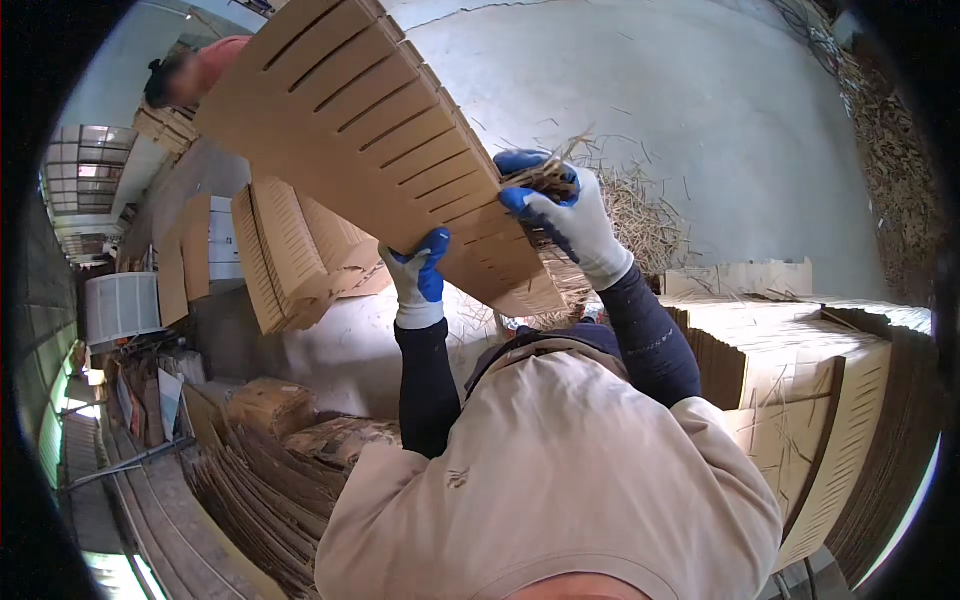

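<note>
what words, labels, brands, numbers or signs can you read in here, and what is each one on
Right sleeve: pale lettering, too small and blurred to read.
White panel at the left: small dark marks, too small to tell whether they are text.
Slotted cardboard in the hands: slots, no lettering visible.
No text is clear enough to quote.
</note>
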The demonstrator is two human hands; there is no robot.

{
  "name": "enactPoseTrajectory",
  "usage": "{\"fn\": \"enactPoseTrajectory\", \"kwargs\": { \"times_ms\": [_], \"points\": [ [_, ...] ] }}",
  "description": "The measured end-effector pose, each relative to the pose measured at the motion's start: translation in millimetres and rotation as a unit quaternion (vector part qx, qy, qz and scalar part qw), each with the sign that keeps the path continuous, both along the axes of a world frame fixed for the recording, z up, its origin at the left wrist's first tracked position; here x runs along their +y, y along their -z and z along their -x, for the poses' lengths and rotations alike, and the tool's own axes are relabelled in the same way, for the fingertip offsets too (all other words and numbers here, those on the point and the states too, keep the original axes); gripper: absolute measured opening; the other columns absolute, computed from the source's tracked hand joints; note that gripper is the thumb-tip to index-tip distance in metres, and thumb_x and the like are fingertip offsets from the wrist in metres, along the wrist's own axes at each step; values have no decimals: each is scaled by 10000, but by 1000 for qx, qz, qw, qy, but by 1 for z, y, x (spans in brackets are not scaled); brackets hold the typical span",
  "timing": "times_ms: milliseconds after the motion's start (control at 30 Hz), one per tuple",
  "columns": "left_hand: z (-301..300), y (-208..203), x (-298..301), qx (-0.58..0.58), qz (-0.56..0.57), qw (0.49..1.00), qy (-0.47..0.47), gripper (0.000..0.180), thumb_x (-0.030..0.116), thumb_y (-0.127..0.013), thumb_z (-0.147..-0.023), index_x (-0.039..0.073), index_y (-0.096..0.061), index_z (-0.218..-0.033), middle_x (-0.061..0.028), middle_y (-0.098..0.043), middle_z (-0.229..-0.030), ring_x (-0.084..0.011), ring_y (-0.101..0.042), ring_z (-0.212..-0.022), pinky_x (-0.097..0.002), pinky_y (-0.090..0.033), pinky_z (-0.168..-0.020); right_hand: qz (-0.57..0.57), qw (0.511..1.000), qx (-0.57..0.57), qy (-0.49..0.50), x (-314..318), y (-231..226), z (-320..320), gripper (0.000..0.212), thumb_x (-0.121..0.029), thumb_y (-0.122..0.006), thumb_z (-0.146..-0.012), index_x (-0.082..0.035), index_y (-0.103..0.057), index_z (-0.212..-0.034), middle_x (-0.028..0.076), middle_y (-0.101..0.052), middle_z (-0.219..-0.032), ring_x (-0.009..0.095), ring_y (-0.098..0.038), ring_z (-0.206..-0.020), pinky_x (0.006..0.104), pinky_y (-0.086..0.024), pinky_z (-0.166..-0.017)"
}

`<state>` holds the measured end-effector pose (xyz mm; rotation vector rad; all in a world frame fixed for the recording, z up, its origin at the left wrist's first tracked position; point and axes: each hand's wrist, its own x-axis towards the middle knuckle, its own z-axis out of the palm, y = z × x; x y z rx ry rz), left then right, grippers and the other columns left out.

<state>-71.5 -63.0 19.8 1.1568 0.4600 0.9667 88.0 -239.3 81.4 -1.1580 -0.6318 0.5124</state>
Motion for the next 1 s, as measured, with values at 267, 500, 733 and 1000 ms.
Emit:
{"fn": "enactPoseTrajectory", "kwargs": {
  "times_ms": [267,500,733,1000],
  "points": [
    [3,-6,-10,-63,12,998,19,588,18,-816,-641,5,-565,-1173,-121,-688,-965,-254,-718,-780,-370,-629,-715,-22,996,-2,87,12,-1,14,201,-23,-659,-890,77,-710,-1057,72,-738,-926,86,-659,-802,239,-532,-721],
    [9,3,6,-25,-8,997,71,579,77,-827,-636,-7,-573,-1149,-138,-693,-951,-249,-721,-772,-365,-628,-706,-76,979,146,122,21,10,18,194,-62,-616,-930,80,-709,-1024,73,-727,-919,101,-664,-805,238,-536,-729],
    [14,26,18,0,-5,1000,12,587,94,-834,-648,-27,-575,-1162,-161,-693,-975,-284,-720,-815,-386,-624,-762,-167,942,237,169,13,31,-14,282,-239,-542,-1018,-12,-617,-1167,79,-676,-1020,155,-656,-891,274,-538,-783],
    [-6,-12,2,38,-40,987,153,660,193,-902,-664,-11,-571,-1198,-138,-686,-1065,-224,-654,-1003,-381,-547,-878,76,997,28,14,-21,47,-10,393,-124,-557,-947,34,-567,-1306,131,-615,-1273,212,-614,-1090,337,-496,-949]
  ]
}}
